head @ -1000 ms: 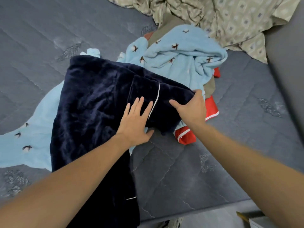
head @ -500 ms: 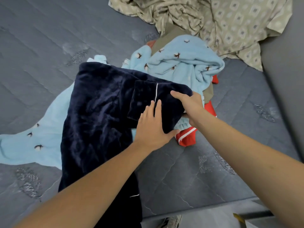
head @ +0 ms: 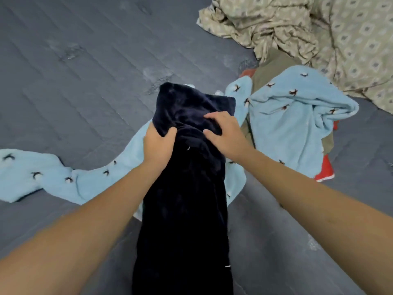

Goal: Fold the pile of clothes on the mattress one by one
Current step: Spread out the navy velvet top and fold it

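Note:
A dark navy plush garment [head: 182,209] with thin white piping lies bunched into a long narrow strip down the middle of the grey mattress [head: 74,81]. My left hand [head: 158,143] grips its left edge near the top, thumb over the fabric. My right hand [head: 223,133] clutches the bunched cloth on the right side with curled fingers. Under it spreads a light blue fleece garment [head: 293,116] with small dark prints, reaching far left. Red [head: 324,171] and olive [head: 270,69] clothes peek from beneath the blue one.
A crumpled beige patterned sheet [head: 319,39] fills the far right corner. Bare quilted mattress extends to the left and far side. The mattress's near edge lies beyond the bottom of the frame.
The navy garment went from spread wide to gathered into a narrow strip. Both hands moved from pressing flat on its folded flap to gripping the bunched top. The view shifted left.

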Tool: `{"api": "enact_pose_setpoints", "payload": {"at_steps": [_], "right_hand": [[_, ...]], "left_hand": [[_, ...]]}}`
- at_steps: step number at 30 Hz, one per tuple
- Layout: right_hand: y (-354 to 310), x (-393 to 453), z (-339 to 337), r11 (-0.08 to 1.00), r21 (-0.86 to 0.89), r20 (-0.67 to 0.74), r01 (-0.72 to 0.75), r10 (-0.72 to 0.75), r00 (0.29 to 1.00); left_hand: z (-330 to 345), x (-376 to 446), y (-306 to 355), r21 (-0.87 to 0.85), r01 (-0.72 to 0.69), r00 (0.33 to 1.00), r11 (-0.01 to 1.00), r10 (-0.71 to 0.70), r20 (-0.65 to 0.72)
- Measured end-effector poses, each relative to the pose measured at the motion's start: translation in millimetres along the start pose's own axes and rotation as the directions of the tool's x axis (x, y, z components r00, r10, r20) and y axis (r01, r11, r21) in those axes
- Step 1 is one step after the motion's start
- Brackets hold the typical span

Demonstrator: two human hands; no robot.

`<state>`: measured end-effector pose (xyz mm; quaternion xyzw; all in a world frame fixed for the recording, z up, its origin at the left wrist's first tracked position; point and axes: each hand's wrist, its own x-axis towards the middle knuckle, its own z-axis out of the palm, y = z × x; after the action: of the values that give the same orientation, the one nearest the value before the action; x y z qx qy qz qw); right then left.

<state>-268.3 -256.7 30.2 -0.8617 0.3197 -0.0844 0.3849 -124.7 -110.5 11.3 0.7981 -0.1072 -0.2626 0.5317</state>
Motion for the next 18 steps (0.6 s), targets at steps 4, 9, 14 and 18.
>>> {"api": "enact_pose_setpoints", "payload": {"at_steps": [4, 9, 14, 18], "right_hand": [[-1.7, 14.1, 57.3, 0.959, -0.277, 0.049, 0.065, -0.053, 0.997], [15.3, 23.7, 94.8, 0.894, -0.440, -0.034, 0.090, -0.116, 0.993], [56.7, 26.6, 116.7, 0.839, -0.535, -0.026, 0.099, -0.133, 0.991], [61.1, 26.7, 134.1, 0.834, -0.548, -0.080, 0.062, -0.126, 0.989]], "left_hand": [[-41.1, 29.3, -29.4, 0.432, -0.276, 0.957, 0.859, 0.285, 0.045], [-32.7, 68.2, -46.9, 0.539, -0.727, 0.686, 0.425, 0.463, 0.561], [-13.6, 101.4, -97.0, 0.585, -0.726, 0.686, 0.361, 0.319, 0.654], [-9.3, 109.4, -117.8, 0.571, -0.748, 0.663, 0.337, 0.386, 0.641]]}}
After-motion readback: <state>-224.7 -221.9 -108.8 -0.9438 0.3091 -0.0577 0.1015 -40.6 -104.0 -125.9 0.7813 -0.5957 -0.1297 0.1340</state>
